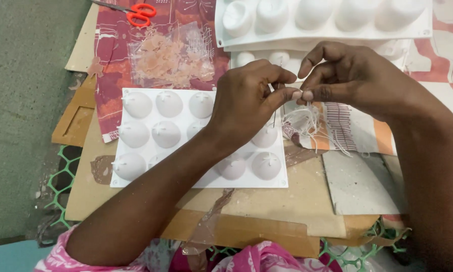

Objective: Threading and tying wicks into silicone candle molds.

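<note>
Hands meet above the right part of the white dome mould (135,176); the left hand (244,100) and the right hand (352,75) both pinch with thumb and finger one thin white thread (275,118), which hangs almost straight down from the fingertips toward the dome (265,137) just under them; its long axis is near vertical; the left hand is nearer to that dome. The thread is fine and pale; loose white threads (312,128) lie in a bundle just right of the mould; red scissors (141,14) are far at the top.
</note>
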